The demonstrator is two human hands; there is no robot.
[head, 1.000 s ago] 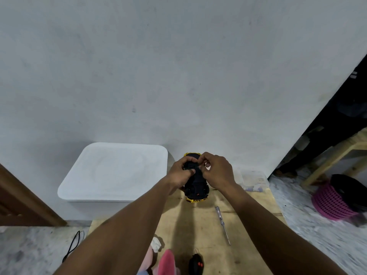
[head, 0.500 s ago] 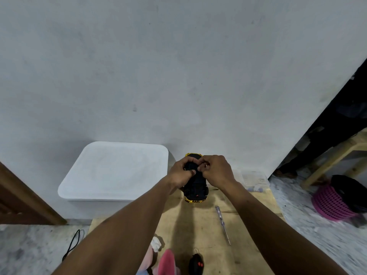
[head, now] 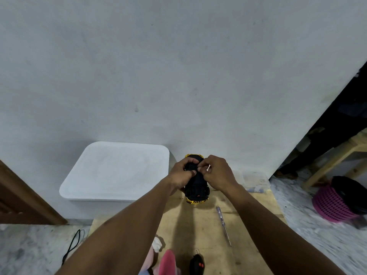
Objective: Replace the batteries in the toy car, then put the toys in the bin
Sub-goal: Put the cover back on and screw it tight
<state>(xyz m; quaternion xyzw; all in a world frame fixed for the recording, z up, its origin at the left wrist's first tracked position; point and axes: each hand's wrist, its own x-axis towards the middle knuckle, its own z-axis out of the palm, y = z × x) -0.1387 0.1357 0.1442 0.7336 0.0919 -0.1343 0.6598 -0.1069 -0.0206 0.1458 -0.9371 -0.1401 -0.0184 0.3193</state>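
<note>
1. Leftmost, one bin (head: 115,171) was seen, its lid on.
2. One car (head: 196,190) was held underside up over the far end of the table (head: 200,231), gripped round its side by the curled fingers of the left hand (head: 179,175).
3. The right hand (head: 218,173) was bent onto the underside, fingertips pinched there; whether a cover or a battery was pinched could not be told.
4. The battery step was judged to be in hand. A closed compartment would be called for next, probably with the screwdriver (head: 224,225).
5. One screwdriver was counted on the table, one pink toy (head: 167,262) and one remote (head: 197,263) at the near edge, and one basket (head: 331,205) far right.
</note>
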